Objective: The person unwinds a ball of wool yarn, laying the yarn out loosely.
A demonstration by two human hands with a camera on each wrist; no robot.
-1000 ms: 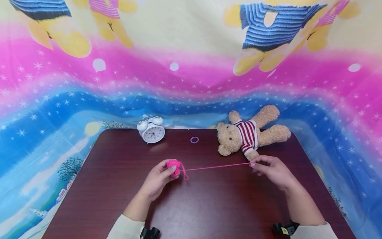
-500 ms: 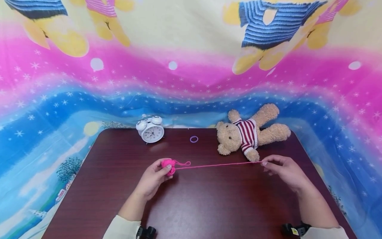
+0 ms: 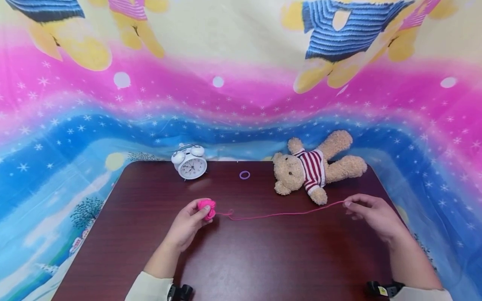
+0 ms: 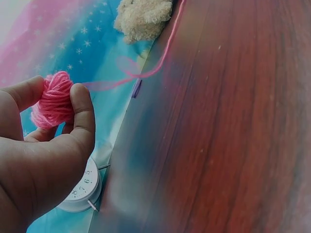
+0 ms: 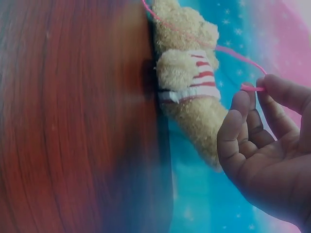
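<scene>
A small ball of pink yarn (image 3: 207, 208) is held between the thumb and fingers of my left hand (image 3: 187, 225), left of the table's middle. From it a loose pink strand (image 3: 278, 215) runs across to the right, sagging, with a small loop close to the ball. My right hand (image 3: 376, 217) pinches the strand's end between thumb and forefinger; in the right wrist view a short tail of yarn (image 5: 252, 88) pokes out past the fingertips. The other fingers of that hand are loosely curled. In the left wrist view the wound ball (image 4: 54, 99) shows clearly between thumb and fingers.
A white twin-bell alarm clock (image 3: 191, 164) stands at the back left of the dark wooden table (image 3: 241, 259). Near the back edge lies a purple ring-shaped band (image 3: 244, 175). A teddy bear (image 3: 314, 169) in a striped shirt lies at the back right, just beyond the strand.
My right hand has moved right with the yarn end, and my left hand has shifted a little left. The strand between them has lengthened and gone from taut to slack.
</scene>
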